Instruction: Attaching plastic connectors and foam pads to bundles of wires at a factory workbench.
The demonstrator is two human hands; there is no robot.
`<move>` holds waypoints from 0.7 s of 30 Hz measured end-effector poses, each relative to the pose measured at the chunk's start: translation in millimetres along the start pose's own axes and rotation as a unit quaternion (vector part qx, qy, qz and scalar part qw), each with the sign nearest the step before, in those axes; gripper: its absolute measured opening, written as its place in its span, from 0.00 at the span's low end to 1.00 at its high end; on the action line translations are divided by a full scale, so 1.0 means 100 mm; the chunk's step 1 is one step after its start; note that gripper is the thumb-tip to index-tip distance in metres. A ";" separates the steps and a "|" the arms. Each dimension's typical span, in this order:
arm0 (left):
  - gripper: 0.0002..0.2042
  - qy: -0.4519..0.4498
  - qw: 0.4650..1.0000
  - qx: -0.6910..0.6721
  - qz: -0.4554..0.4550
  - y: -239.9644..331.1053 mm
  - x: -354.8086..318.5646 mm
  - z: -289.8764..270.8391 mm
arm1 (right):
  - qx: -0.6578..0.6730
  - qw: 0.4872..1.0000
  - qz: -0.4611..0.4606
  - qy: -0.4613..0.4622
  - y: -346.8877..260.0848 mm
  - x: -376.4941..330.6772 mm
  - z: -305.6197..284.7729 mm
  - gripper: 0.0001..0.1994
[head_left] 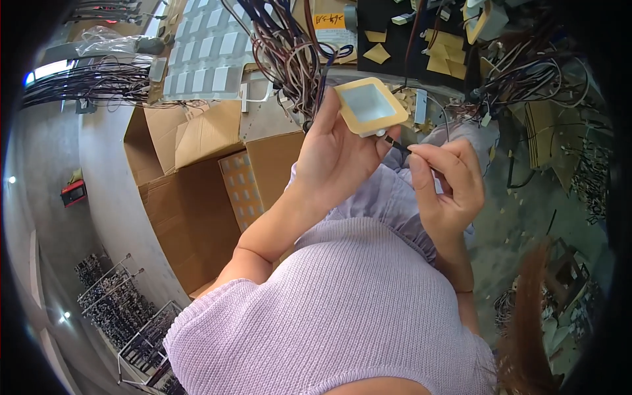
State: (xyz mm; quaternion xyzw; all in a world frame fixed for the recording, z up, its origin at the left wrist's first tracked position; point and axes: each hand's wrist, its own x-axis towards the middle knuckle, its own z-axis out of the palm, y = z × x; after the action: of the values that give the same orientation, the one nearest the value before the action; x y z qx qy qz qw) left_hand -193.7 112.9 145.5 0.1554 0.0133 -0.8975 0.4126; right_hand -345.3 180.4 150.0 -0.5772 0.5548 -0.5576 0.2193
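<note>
My left hand (339, 155) holds up a small square panel (370, 105) with a cream rim and a pale white centre, tilted, gripped at its lower edge. My right hand (447, 184) pinches a thin dark wire (397, 143) between thumb and fingers; the wire's tip sits at a small white connector on the panel's lower edge. A lavender knitted sleeve and top fill the lower middle of the view.
An open cardboard box (197, 197) with a tray of small white squares stands at my left. Bundles of dark wires (289, 52) hang above. White square parts (210, 46) lie in rows upper left. Loose cables and cardboard scraps (546, 125) clutter the right.
</note>
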 end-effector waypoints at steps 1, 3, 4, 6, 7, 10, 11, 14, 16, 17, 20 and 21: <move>0.25 0.064 0.998 0.020 0.013 -0.02 0.01 0.05 | 0.006 1.000 0.010 0.008 0.01 0.00 0.00 0.08; 0.25 0.064 0.998 0.018 0.014 -0.05 0.01 0.05 | -0.001 1.000 0.013 0.007 0.03 -0.01 0.02 0.07; 0.25 0.066 0.998 0.016 0.017 -0.05 0.01 0.05 | -0.005 1.000 0.016 0.005 0.04 -0.01 0.03 0.07; 0.25 0.034 0.999 0.040 0.005 -0.03 0.01 -0.03 | -0.014 1.000 0.007 0.021 0.11 -0.02 0.08 0.07; 0.25 0.001 0.998 0.062 -0.007 -0.03 0.01 -0.07 | -0.022 0.999 -0.001 0.036 0.14 -0.03 0.09 0.07; 0.26 -0.023 0.996 0.087 -0.007 -0.05 0.03 -0.13 | -0.090 0.994 -0.061 0.033 0.16 0.00 0.11 0.07; 0.26 -0.023 0.996 0.086 -0.005 -0.05 0.03 -0.14 | -0.090 0.994 -0.062 0.031 0.15 -0.01 0.12 0.07; 0.26 -0.001 1.000 0.016 0.004 -0.09 0.03 -0.11 | -0.144 0.988 -0.061 -0.011 0.15 -0.05 0.14 0.08; 0.25 0.100 0.993 0.060 0.029 -0.13 0.04 -0.01 | -0.121 0.992 -0.040 -0.011 0.16 -0.05 0.15 0.07; 0.25 0.098 0.993 0.060 0.031 -0.14 0.04 -0.02 | -0.098 0.995 -0.016 -0.009 0.16 -0.06 0.16 0.06; 0.25 0.032 0.996 0.081 0.022 -0.14 0.03 -0.12 | 0.017 0.994 0.104 -0.027 0.19 -0.04 0.14 0.05; 0.25 0.030 0.996 0.080 0.023 -0.15 0.04 -0.16 | 0.003 0.993 0.119 -0.026 0.18 -0.02 0.13 0.05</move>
State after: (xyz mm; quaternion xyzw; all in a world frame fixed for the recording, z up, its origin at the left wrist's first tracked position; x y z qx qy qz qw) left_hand -203.0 122.3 128.0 0.2151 -0.0500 -0.8807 0.4190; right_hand -340.7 171.9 129.6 -0.5210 0.6117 -0.5141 0.3001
